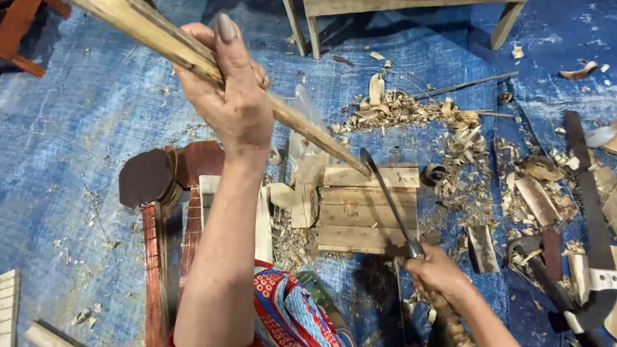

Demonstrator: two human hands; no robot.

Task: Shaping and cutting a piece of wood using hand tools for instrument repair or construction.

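Left hand [232, 93] is raised at upper left, grip closed tight around a long wooden stick [178, 51]. The stick slants down to the right, and its pointed tip rests on a small block of stacked planks [365, 209] on the floor. Right hand [437, 272] is lower right, near, with fingers wrapped round the handle of a curved knife [385, 191]. The blade reaches up to touch the stick near its tip. Wood shavings [417, 117] lie scattered far right of the block on a blue tarp [64, 135]. A saw [586, 182] lies at the right edge. Reddish wood pieces [163, 176] sit left of the block. A wooden frame [412, 2] stands at the far side.
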